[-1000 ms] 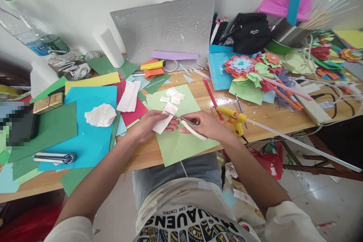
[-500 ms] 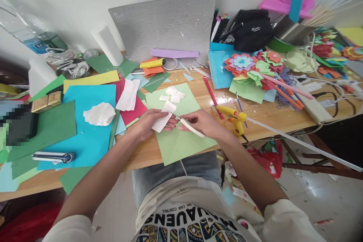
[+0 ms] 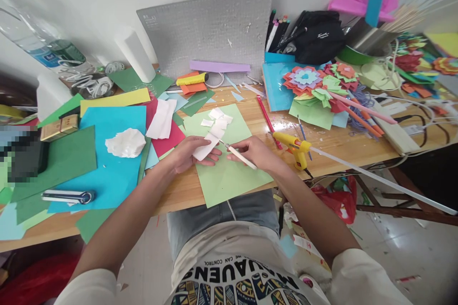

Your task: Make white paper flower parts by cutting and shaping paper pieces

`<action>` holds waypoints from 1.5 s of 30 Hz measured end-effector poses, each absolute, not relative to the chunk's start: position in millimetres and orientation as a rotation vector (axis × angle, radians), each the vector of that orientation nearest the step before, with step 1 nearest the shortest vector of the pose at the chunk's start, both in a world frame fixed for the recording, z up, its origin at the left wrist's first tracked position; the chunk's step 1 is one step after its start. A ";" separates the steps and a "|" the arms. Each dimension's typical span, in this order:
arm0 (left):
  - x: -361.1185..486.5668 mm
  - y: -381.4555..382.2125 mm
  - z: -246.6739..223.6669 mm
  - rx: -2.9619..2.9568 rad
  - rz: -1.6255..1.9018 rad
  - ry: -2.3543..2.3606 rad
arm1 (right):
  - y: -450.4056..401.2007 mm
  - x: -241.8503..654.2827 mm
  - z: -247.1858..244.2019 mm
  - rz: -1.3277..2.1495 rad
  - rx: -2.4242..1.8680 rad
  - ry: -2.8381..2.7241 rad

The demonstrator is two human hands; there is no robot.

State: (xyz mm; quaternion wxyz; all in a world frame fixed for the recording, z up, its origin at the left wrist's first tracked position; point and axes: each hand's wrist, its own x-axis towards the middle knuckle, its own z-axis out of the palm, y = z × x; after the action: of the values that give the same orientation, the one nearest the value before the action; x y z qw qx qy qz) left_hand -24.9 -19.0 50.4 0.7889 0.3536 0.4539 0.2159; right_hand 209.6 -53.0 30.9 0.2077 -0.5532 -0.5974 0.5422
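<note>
My left hand [image 3: 193, 154] pinches a strip of white paper [image 3: 206, 149] between thumb and fingers, over a light green sheet [image 3: 229, 181]. In my right hand [image 3: 255, 152] is a pair of scissors with white handles [image 3: 242, 157]. Their blades reach the right edge of the strip; whether they are apart is too small to tell. Several cut white paper pieces [image 3: 216, 116] lie on the green sheet just beyond my hands. A larger folded white paper [image 3: 161, 119] rests on red paper to the left.
Crumpled white paper [image 3: 125, 143] and a stapler [image 3: 67, 196] lie on blue paper at left. A yellow glue gun [image 3: 295, 147] with a long glue stick stands right of my hands. Paper flowers [image 3: 307, 81] are behind it. A grey cutting mat [image 3: 207, 33] leans against the wall.
The scissors have turned slightly and shifted a little along the white strip, with the handles closer together. My left hand has barely moved.
</note>
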 end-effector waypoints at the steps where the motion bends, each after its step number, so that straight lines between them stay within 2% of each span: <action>1: -26.4 -18.9 51.3 0.769 0.458 0.979 | -52.5 209.8 30.0 1.508 -1.547 -1.649; 10: -36.2 -18.5 52.7 0.873 0.440 0.978 | -61.6 213.0 51.5 1.621 -1.474 -1.557; 16: -34.1 -21.6 55.7 0.884 0.527 0.877 | -69.6 210.6 71.1 1.215 -1.550 -1.823; 19: -32.1 -22.2 54.2 0.861 0.552 0.850 | -70.9 209.2 71.6 1.140 -1.589 -1.866; 45: -30.8 -20.9 45.0 0.972 0.519 0.959 | -59.4 201.5 56.4 1.400 -1.485 -1.805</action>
State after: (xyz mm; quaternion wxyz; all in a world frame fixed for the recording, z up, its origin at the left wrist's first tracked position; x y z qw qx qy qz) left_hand -30.8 -20.9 45.0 0.7449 0.4440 0.4379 0.2373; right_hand 201.5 -59.4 56.4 0.2072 -0.5333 -0.6481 0.5026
